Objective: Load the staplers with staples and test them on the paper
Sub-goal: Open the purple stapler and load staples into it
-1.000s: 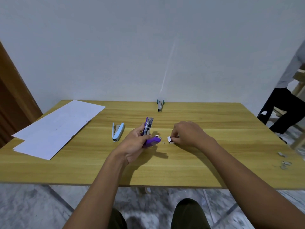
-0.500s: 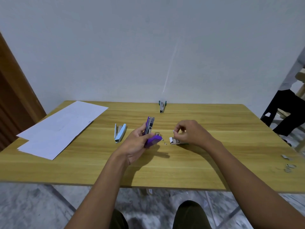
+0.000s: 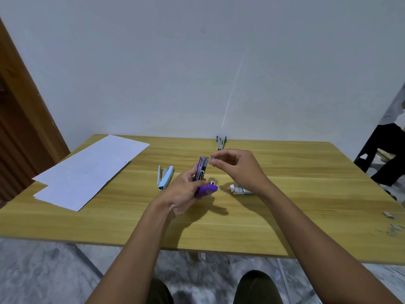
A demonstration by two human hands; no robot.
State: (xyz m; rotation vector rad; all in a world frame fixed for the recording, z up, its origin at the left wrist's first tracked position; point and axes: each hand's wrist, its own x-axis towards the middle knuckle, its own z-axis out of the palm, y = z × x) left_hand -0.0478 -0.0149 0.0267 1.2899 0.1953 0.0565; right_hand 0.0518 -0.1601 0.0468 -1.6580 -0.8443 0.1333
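Lifted off the staple box since half a second ago, the right hand now pinches a short staple strip just at the top of the purple stapler. The paper lies at nine o'clock of the left hand, a light blue stapler at ten; that hand grips the purple stapler hinged open, channel upright. Loading is in hand, and next, I judge, the strip needs lining up and sliding into the channel before the lid closes.

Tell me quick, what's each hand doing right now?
Left hand: holding the open purple stapler.
Right hand: pinching a strip of staples.
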